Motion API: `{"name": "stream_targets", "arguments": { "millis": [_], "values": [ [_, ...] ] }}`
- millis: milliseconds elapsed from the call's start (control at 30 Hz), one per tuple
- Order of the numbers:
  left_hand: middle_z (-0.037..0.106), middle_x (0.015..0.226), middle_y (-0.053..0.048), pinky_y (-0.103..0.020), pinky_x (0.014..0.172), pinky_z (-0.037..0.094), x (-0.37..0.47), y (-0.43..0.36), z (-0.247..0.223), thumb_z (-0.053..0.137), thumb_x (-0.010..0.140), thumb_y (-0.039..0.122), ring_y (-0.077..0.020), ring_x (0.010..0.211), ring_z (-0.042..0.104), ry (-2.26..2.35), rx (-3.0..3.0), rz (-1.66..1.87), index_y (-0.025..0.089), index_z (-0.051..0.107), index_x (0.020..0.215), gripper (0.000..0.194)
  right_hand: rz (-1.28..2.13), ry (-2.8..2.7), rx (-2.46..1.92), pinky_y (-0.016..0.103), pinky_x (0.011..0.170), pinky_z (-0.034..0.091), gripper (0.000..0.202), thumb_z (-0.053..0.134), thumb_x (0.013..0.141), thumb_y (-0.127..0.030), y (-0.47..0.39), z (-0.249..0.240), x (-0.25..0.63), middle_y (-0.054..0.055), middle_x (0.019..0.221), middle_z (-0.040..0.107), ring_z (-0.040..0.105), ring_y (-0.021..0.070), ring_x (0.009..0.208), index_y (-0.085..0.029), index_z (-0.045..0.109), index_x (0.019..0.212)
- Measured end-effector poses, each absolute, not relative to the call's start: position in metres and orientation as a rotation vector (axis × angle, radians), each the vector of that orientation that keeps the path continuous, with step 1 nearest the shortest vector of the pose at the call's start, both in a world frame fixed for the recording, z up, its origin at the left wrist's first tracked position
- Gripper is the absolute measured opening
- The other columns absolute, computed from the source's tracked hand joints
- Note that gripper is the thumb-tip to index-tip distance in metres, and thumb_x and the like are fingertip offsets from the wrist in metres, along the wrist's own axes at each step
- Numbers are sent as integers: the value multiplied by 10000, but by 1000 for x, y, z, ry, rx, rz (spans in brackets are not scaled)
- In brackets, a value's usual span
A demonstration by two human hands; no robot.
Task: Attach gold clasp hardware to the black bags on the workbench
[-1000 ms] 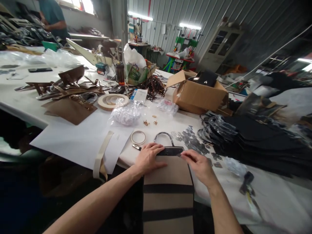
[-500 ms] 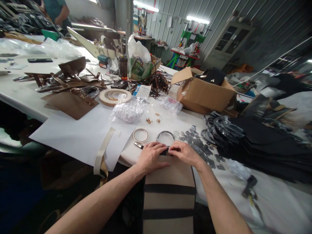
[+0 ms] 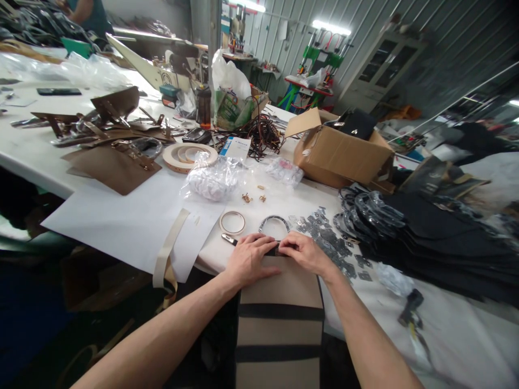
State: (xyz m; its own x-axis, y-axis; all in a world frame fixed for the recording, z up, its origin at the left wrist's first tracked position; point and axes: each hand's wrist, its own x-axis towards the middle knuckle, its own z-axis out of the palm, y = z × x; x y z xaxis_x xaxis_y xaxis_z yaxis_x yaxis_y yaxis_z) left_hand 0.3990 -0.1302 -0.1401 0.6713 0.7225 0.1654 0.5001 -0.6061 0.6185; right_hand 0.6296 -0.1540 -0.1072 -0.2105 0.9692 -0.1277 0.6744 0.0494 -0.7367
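Note:
A long beige panel with black bands (image 3: pixel 279 330) runs from the table edge down toward me, its far end edged by a black strip. My left hand (image 3: pixel 252 257) lies flat across that far end, fingers stretched out over the strip and thumb on the beige part. My right hand (image 3: pixel 303 252) is closed in a pinch at the strip, beside the left fingertips; what it pinches is too small and hidden to name. Just beyond the hands is a round dark handle (image 3: pixel 263 220). A roll of tape (image 3: pixel 232 222) and a metal-ended black tool (image 3: pixel 229 239) lie to the left.
Several small dark flat pieces (image 3: pixel 328 237) are scattered on the right, near a stack of black panels (image 3: pixel 425 243). Farther back are gold hardware bits (image 3: pixel 247 198), a plastic bag (image 3: pixel 213 181), a cardboard box (image 3: pixel 344 154) and brown leather pieces (image 3: pixel 117 167). A person's arm shows far left.
The view has shifted slightly. Both hands stay at the panel's black strip in nearly the same pose.

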Motion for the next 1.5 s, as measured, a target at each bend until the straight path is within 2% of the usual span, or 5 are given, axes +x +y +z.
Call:
{"name": "stream_targets", "arguments": {
  "millis": [133,700,967,1367,1500],
  "values": [
    [665,1425,-35,-478,1143,411,401,-132,-141,779,787,678,-304,1349,531,963,2352,571,318,626,1398,725,919,-1963,-1647,332,811,498,165,642,930,-325,-155,-108,627,34,885,682,629,200,845,-242,757,847],
    [676,1398,-30,-474,1080,459,405,-133,-144,762,833,631,-307,1350,517,1009,2377,577,308,637,1381,648,331,-1640,-1667,367,919,536,177,547,1033,-317,-213,-144,594,69,1004,724,683,234,960,-260,706,981],
    [687,1381,-22,-472,1099,456,403,-134,-140,797,806,616,-311,1355,516,1017,2370,598,320,631,1380,667,428,-1626,-1845,363,802,521,246,546,1007,-411,-196,-128,594,69,933,726,672,247,863,-262,698,886],
    [688,1380,-14,-484,1100,447,403,-134,-137,828,785,591,-312,1349,524,1010,2372,600,324,637,1359,662,600,-1652,-1918,383,829,547,196,584,943,-338,-179,-121,602,64,964,727,690,244,868,-265,762,906],
    [689,1377,-16,-488,1102,438,403,-133,-138,822,783,609,-314,1341,526,1011,2364,602,330,634,1360,668,672,-1609,-1908,365,792,569,129,638,905,-326,-174,-114,605,56,968,723,692,216,787,-251,743,904]
  ]
}}
